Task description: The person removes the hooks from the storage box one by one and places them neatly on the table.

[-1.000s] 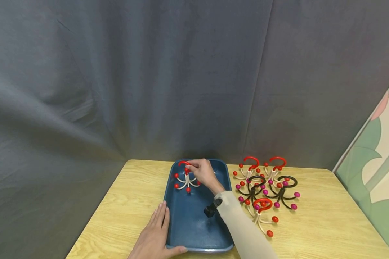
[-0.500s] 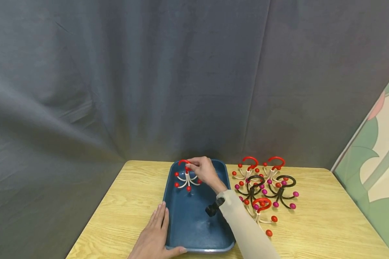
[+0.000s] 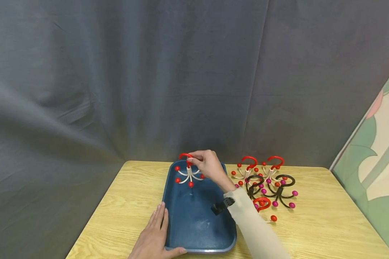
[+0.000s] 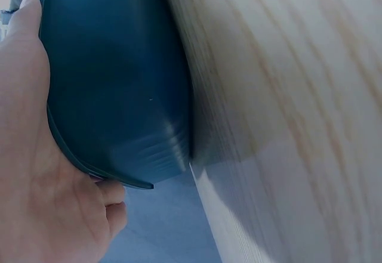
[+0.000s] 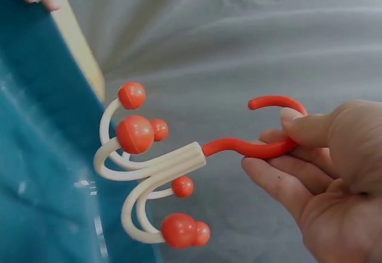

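My right hand (image 3: pixel 210 165) pinches the red hook of a multi-arm hook hanger (image 3: pixel 189 172) over the far part of a blue tray (image 3: pixel 197 219). White arms spread from its stem, each tipped with a red ball. In the right wrist view the thumb and fingers of my right hand (image 5: pixel 349 149) grip the curved hook of the hanger (image 5: pixel 179 161), and its balls point toward the tray (image 5: pixel 42 132). With straight fingers, my left hand (image 3: pixel 153 232) rests along the tray's near left corner, thumb on the front rim. The left wrist view has that hand (image 4: pixel 36 173) at the rim.
Right of the tray, several similar hangers stand close together on the wooden table (image 3: pixel 327 223). Some are red and white, like one hanger (image 3: pixel 272 169) at the back; a black hanger (image 3: pixel 280 190) has magenta balls. A grey curtain (image 3: pixel 194 79) hangs behind the table.
My right hand has raised the red and white hanger from the tray's far end, shifting slightly right. The left hand has stayed at the tray's corner.
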